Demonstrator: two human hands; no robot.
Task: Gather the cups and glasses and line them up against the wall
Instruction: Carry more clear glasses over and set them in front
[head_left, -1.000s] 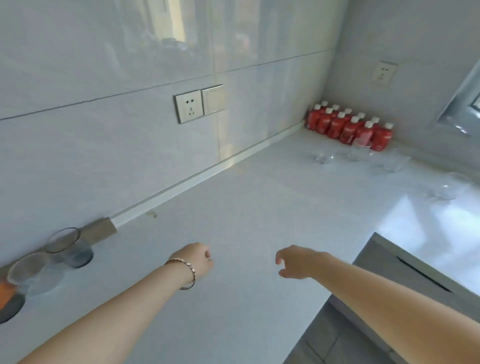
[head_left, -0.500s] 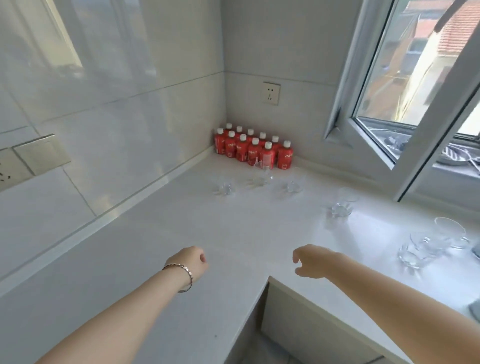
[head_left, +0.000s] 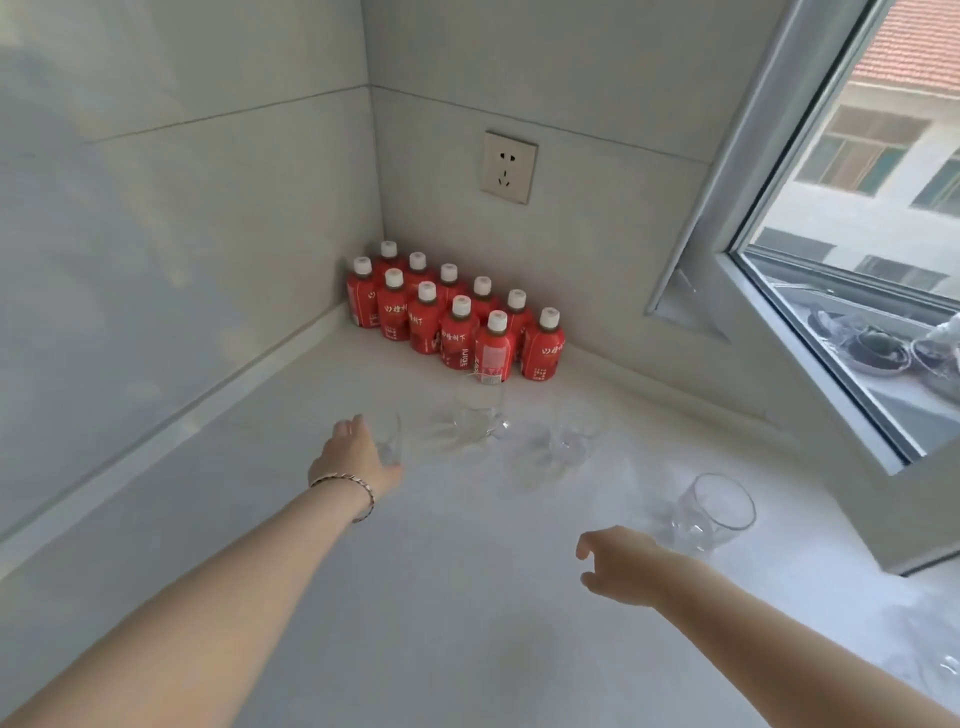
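Evidently empty: small glass (head_left: 390, 439) just beside spread left hand (head_left: 357, 460); large glass (head_left: 714, 514) just beyond slack right hand (head_left: 621, 564); hands hold nothing.

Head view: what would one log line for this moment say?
left hand: at small glass, grip unclear | right hand: empty, near wide glass | counter: handled glass, low glass before red bottles

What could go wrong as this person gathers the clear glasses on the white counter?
The small glass barely shows against the pale counter, so the left hand reaching for it could knock it into the glass mug beside it. The right hand is close to the big glass and might bump it.
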